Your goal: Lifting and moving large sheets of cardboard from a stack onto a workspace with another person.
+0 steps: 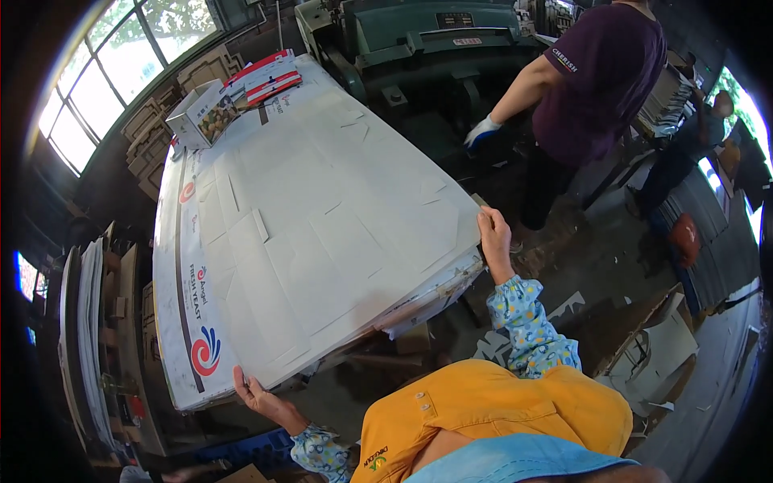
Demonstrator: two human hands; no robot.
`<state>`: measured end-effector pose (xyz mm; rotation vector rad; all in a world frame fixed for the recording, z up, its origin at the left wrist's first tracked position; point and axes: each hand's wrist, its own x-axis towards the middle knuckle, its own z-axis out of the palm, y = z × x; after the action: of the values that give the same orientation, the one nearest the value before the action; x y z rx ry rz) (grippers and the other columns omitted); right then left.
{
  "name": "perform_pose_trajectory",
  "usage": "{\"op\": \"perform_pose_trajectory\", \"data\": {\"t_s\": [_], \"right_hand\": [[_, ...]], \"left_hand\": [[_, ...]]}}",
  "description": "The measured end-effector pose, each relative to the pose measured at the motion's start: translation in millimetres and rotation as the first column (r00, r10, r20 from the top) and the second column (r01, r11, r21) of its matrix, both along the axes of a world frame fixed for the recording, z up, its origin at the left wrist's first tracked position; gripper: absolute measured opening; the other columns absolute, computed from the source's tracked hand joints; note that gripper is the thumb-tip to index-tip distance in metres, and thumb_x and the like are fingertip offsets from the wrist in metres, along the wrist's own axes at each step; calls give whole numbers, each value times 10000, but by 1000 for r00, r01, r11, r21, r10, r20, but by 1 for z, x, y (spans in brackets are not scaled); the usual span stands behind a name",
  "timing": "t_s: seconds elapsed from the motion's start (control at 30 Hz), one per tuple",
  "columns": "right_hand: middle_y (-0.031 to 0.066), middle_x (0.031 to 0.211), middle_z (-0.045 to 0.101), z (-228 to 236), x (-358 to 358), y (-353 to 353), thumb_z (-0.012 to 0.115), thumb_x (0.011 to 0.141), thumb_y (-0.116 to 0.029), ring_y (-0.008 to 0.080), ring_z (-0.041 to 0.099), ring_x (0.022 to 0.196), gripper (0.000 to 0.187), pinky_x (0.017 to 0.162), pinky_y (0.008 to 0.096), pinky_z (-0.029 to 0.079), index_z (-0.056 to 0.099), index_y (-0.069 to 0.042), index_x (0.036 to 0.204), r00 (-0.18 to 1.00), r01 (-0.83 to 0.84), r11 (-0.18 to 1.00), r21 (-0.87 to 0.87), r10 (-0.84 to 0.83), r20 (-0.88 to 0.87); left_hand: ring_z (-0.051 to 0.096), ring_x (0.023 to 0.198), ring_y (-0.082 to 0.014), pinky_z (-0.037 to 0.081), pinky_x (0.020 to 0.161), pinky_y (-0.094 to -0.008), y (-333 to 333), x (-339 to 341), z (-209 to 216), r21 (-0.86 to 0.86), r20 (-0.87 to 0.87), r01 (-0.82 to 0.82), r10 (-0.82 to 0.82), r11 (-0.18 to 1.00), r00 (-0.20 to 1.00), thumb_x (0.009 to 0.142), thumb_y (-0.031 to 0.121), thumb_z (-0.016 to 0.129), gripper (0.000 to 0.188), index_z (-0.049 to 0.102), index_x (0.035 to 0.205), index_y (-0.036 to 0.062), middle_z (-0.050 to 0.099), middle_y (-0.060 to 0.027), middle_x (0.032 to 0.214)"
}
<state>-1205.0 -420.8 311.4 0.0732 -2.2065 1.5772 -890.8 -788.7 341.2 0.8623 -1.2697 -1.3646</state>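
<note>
A large white die-cut cardboard sheet, scored with fold and cut lines, lies on top of a stack in front of me. At its near left edge my left hand is closed on the border, beside a printed strip with a red and blue swirl. My right hand grips the right corner of the same sheet, its fingers partly hidden under the edge. Below the near edge, the rims of more sheets show.
A printed carton and red-and-white flat pieces lie at the far end of the stack. Beyond it stands a green machine. A co-worker in purple wears a white and blue glove. Cardboard scraps litter the floor at right.
</note>
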Motion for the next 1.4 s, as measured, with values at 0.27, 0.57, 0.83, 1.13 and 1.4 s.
{"op": "perform_pose_trajectory", "data": {"t_s": [0.27, 0.57, 0.83, 1.13, 1.4], "right_hand": [[148, 1002, 601, -1, 4, -2, 515, 860, -216, 255, 571, 909, 294, 797, 325, 436, 557, 6, 1049, 1000, 2, 1000, -15, -3, -19], [152, 1009, 603, -1, 3, -2, 516, 857, -209, 258, 574, 918, 287, 791, 324, 440, 562, 5, 1044, 1000, 7, 1000, 12, -7, -16], [159, 984, 610, 0, 4, -2, 514, 858, -209, 256, 585, 892, 287, 777, 323, 444, 561, 9, 1039, 1000, 3, 1000, -4, -3, -21], [153, 1027, 599, -1, 4, -1, 499, 871, -227, 262, 568, 933, 298, 799, 324, 438, 561, -3, 1057, 1000, -12, 1000, -18, 12, 5], [129, 1072, 582, 7, 9, -5, 489, 882, -221, 232, 543, 983, 292, 839, 304, 423, 558, -1, 1061, 999, 0, 989, -151, 6, 38]], "left_hand": [[473, 1072, -220, 370, 932, -315, 3, 4, 4, 34, -1, 7, -7, 999, 1000, 872, 23, 370, 346, 479, 1200, 17, 476, -143, 1213], [477, 1068, -224, 372, 930, -317, 1, 2, 3, 49, 2, -16, 16, 999, 1000, 877, 30, 367, 326, 493, 1176, 9, 484, -140, 1203], [482, 1057, -225, 378, 920, -315, 4, 0, 4, 34, 14, -48, 47, 998, 999, 876, 39, 366, 322, 506, 1164, 14, 489, -138, 1199], [472, 1071, -238, 369, 933, -328, 5, -1, 7, 69, -50, -25, 28, 997, 998, 864, 24, 364, 342, 497, 1179, 15, 484, -141, 1205], [454, 1095, -227, 334, 965, -325, 5, 2, 4, 17, -16, -41, 41, 999, 999, 854, 2, 388, 328, 503, 1162, -4, 489, -129, 1201]]}}
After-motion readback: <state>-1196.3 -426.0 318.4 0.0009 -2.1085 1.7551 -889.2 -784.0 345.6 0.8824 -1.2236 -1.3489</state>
